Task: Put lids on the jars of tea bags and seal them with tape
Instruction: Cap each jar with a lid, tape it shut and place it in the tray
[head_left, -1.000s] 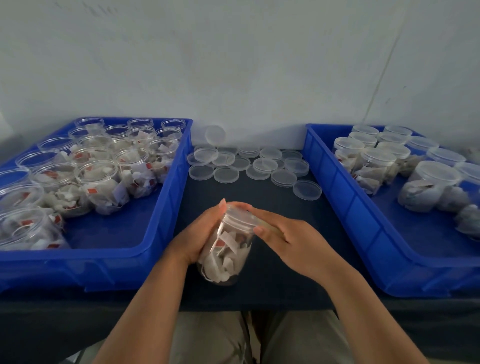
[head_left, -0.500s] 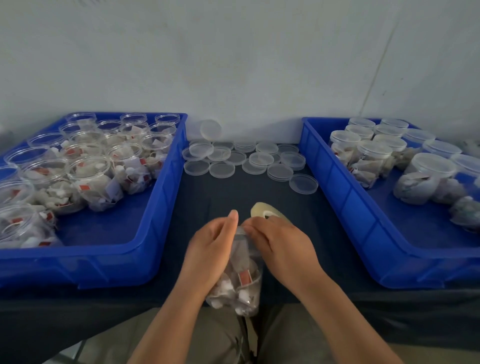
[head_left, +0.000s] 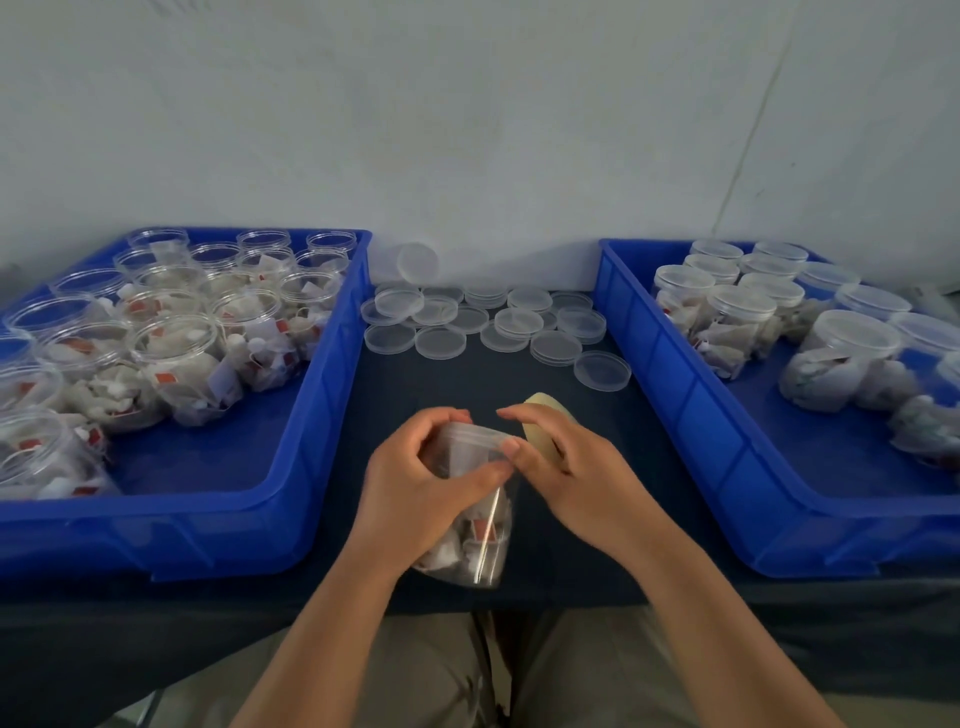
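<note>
A clear jar of tea bags (head_left: 470, 540) with a lid on it lies tilted over the table's front edge. My left hand (head_left: 421, 488) grips it round the lid end. My right hand (head_left: 566, 467) holds a yellowish roll of tape (head_left: 540, 415), and its thumb presses at the rim of the lid, where it meets my left thumb. Several loose clear lids (head_left: 488, 325) lie on the dark table (head_left: 415, 384) behind the hands.
A blue bin (head_left: 218, 519) on the left holds several open jars of tea bags (head_left: 171, 353). A blue bin (head_left: 675, 395) on the right holds several lidded jars (head_left: 737, 312). A grey wall stands right behind the table.
The jar has come nearer to me and tipped over the table's edge. My right hand left the lid top, and the tape roll now shows in it, thumb at the rim.
</note>
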